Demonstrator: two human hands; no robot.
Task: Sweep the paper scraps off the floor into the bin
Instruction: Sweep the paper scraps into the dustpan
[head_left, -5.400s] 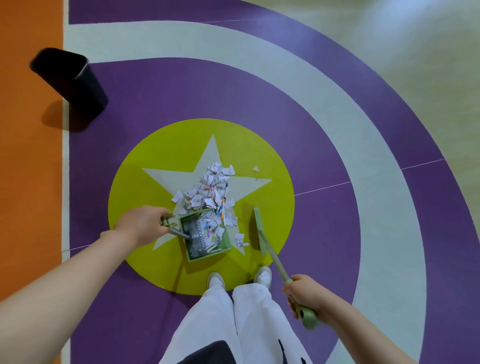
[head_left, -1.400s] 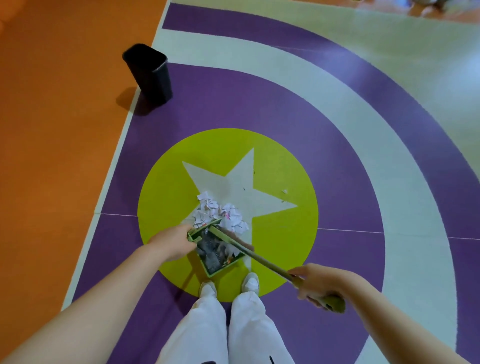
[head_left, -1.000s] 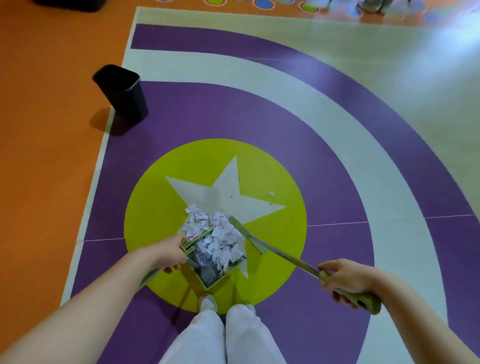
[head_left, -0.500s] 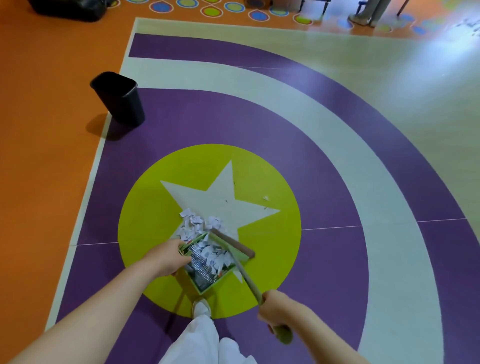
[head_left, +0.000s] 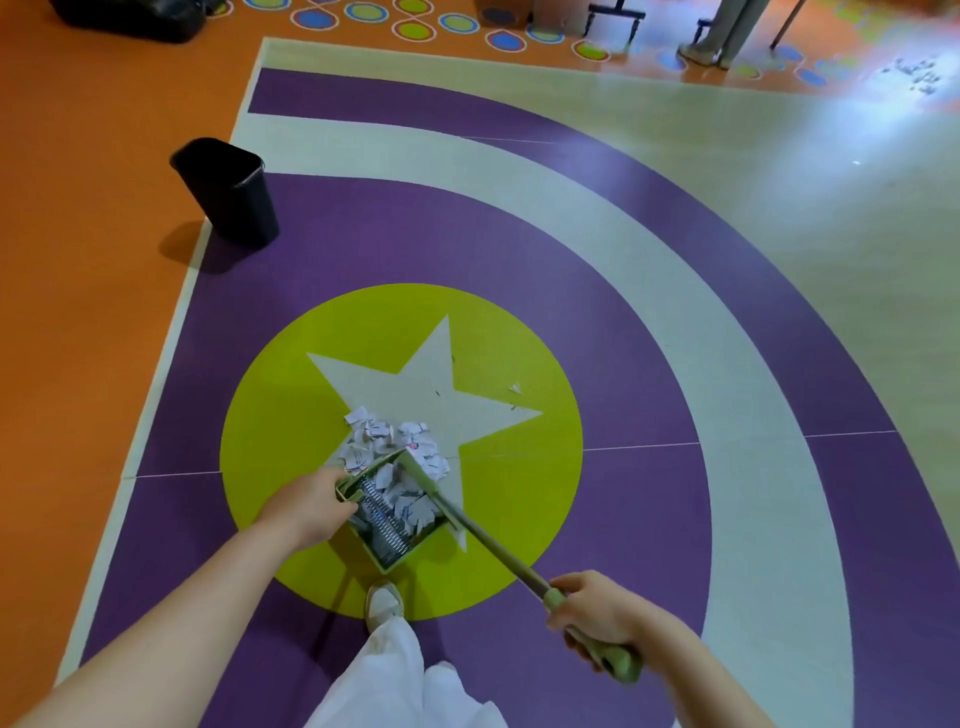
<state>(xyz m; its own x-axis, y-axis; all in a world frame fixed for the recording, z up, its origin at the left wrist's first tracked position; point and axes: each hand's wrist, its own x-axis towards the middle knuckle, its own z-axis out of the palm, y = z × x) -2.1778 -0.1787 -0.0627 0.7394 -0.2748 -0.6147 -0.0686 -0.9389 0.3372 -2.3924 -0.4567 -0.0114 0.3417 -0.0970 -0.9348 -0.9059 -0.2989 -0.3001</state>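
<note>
The left hand is wrapped around the near-left end of a green plastic dustpan, which sits on the yellow-green floor circle just ahead of one white sneaker. The pan's got a row of comb teeth inside and already holds a bunch of scraps. The right hand has its fingers curled tight around the green grip of a long-handled green broom, and the shaft runs up and left from that hand to the broom head, which lies across the far right edge of the pan's mouth.

The white paper scraps are heaped right at the far lip of the pan, piled on the lower part of the pale star, some spilling into the pan itself. One stray little scrap sits on its own further right, near the star's right arm.

The black plastic bin stands well off to the far left, upright on the edge where the purple floor meets the orange floor. White trousers show at the bottom. Way at the back right there's another scatter of paper bits, too blurry to say much about.
</note>
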